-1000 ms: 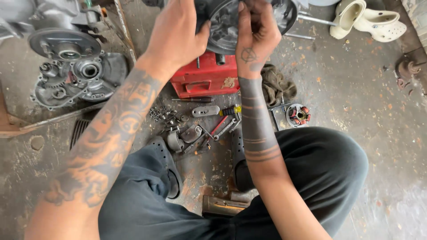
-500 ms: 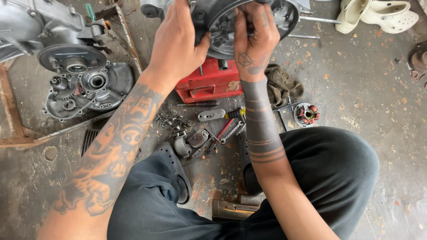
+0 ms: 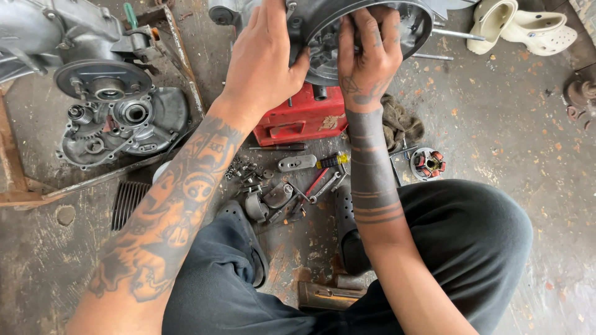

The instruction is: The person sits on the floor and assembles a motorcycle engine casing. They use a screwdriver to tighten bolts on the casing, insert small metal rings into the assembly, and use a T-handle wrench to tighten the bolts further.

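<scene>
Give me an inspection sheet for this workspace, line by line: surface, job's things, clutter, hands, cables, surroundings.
Surface: stained, gritty concrete floor.
Job's things: round metal engine housing sitting over a red box.
Clutter: loose bolts, a yellow-handled screwdriver, a wrench, a small copper-wound coil part, a dirty rag, a ribbed black grille.
Hands: left hand pressed on the housing's rim; right hand with fingers inside the housing; grip cannot be judged.
Cables: nothing seen.
Surroundings: an opened engine case with gears at the left, pale clogs at the top right, the person's own black sandals below.
</scene>
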